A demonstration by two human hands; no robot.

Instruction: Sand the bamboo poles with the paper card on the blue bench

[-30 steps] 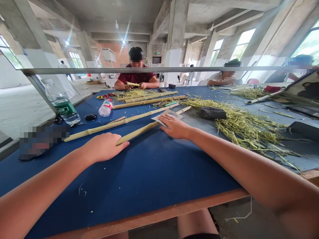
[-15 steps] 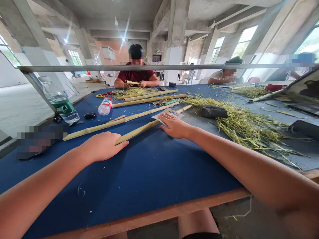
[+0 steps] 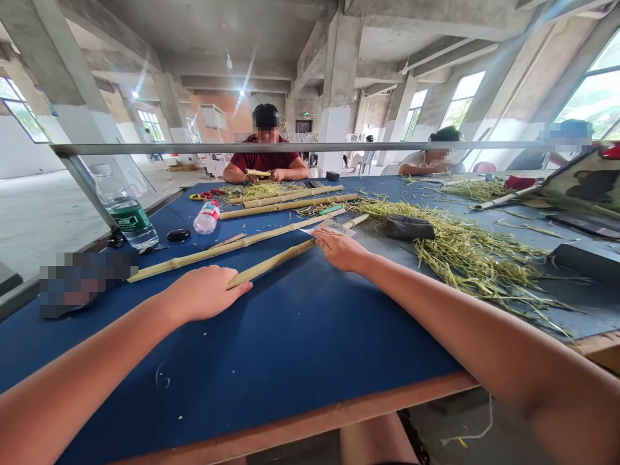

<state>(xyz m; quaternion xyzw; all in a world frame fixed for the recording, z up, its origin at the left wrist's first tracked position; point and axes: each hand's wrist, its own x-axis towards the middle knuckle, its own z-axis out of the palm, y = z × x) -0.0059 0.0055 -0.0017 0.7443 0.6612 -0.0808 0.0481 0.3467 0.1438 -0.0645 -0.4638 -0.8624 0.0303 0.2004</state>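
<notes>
A bamboo stick point(image 3: 276, 261) lies slanting over the blue table. Its near end is in my left hand point(image 3: 208, 292), which is closed round it with the thumb along the lower side. Farther up the same stick, my right hand point(image 3: 339, 248) presses a printed sheet of sandpaper point(image 3: 334, 226) over the bamboo, its fingers wrapped over the sheet. The stick's far end shows beyond the paper. Just behind runs a longer bamboo stick point(image 3: 247, 242), touched by neither hand.
Near the left edge stand a green-labelled bottle point(image 3: 130, 219) and a small bottle point(image 3: 206, 217). A dark block point(image 3: 409, 227) rests by a heap of shavings point(image 3: 465, 258) at right. Two more bamboo sticks lie farther back. People sit across the table.
The whole view has tilted up slightly. My right hand's fingers are more curled over the sandpaper, where they lay flatter before. My left hand keeps its grip.
</notes>
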